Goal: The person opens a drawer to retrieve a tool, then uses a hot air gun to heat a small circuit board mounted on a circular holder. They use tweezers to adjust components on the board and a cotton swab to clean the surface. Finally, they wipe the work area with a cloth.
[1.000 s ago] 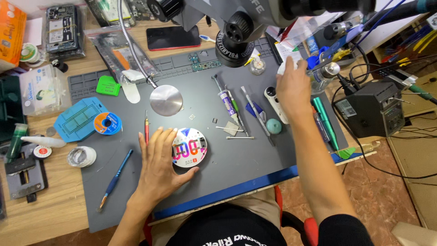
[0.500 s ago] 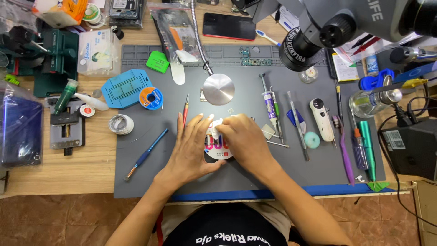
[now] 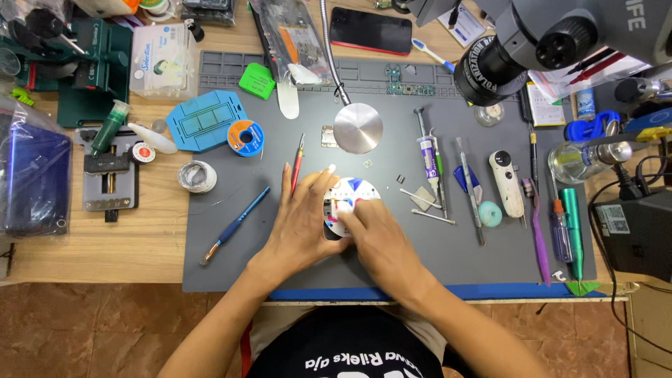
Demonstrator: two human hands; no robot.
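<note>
A small round white case point(image 3: 348, 201) with coloured patches lies on the grey work mat point(image 3: 266, 259), just in front of me. My left hand point(image 3: 302, 221) cups its left side, fingers spread along its rim. My right hand point(image 3: 374, 236) rests on its lower right part with the fingertips pressing on top. Both hands cover about half of the case. A red-handled tool point(image 3: 297, 164) lies just beyond my left fingers.
A round metal disc on a flexible arm point(image 3: 358, 127) hangs beyond the case. Tweezers, a syringe point(image 3: 427, 150), screwdrivers point(image 3: 568, 231) and a white tool point(image 3: 507, 183) lie right. A blue pen tool point(image 3: 234, 225), tape roll point(image 3: 197, 176) and blue holder point(image 3: 206, 119) lie left. A microscope point(image 3: 532, 42) overhangs top right.
My right hand came back from the far right of the bench and settled on the round case beside my left hand. The view shifted, so the bench appears further right and lower.
</note>
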